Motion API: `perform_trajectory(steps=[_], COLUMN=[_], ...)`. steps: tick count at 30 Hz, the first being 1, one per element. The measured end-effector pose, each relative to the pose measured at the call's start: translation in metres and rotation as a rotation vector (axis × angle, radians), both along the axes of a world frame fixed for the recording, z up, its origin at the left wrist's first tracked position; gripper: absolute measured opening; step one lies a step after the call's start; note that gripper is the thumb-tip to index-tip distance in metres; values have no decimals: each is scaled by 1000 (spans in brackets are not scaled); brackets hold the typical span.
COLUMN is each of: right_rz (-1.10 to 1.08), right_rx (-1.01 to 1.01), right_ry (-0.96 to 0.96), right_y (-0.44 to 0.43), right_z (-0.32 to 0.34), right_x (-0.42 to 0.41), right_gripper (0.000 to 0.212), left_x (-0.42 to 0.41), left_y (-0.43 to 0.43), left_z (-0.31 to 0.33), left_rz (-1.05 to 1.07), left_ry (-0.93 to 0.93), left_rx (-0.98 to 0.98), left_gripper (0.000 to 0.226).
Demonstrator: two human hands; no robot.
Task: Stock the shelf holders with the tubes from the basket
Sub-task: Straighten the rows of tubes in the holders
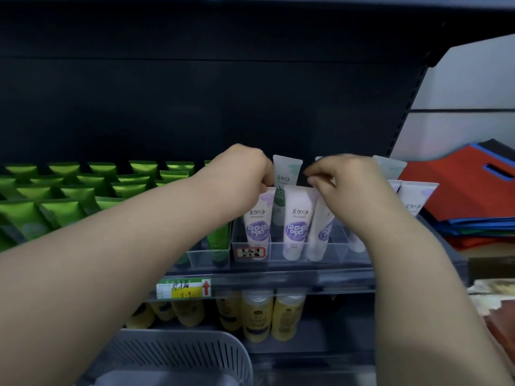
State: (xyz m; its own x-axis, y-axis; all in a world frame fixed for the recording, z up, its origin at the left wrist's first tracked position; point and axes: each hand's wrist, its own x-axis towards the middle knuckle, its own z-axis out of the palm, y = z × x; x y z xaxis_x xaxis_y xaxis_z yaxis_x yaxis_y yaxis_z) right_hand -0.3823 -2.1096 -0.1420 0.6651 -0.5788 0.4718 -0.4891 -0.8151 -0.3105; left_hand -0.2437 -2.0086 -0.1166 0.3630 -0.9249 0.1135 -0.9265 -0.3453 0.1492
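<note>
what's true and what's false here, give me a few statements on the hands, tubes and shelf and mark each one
1. The left hand grips the top of a white-and-purple tube in the clear holder. True.
2. The green tubes stand right of that holder. False: they stand to its left.
3. Yellow bottles stand on the shelf below. True.
4. The grey basket sits on the top shelf. False: it is at the bottom of the view, below both arms.
5. The right hand hangs open, away from the tubes. False: it pinches the top of a leaning tube.
</note>
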Motion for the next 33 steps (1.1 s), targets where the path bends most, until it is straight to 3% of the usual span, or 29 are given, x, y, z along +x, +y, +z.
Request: perform_trajectory(steps=[5, 9, 14, 20, 33], right_rz=[-104, -162, -238, -332, -281], right_rx=[-28, -61, -125, -213, -266], right_ry=[-72, -36, 43, 123, 115], right_y=[-14, -33, -48, -57, -76], right_z=[8, 1, -14, -24, -30], right_x=[-26, -46, -59, -69, -71], right_gripper=[23, 24, 27, 34, 22], left_x=[-14, -33, -52, -62, -74], left_y=[-9, -24, -55, -81, -91], left_z=[7, 12, 8, -2, -4], left_rz=[-95, -227, -261, -244, -255], left_ry=[-87, -51, -98, -193, 10], left_rx=[-72, -158, -18, 53, -53], left_gripper=[26, 23, 28, 16, 22])
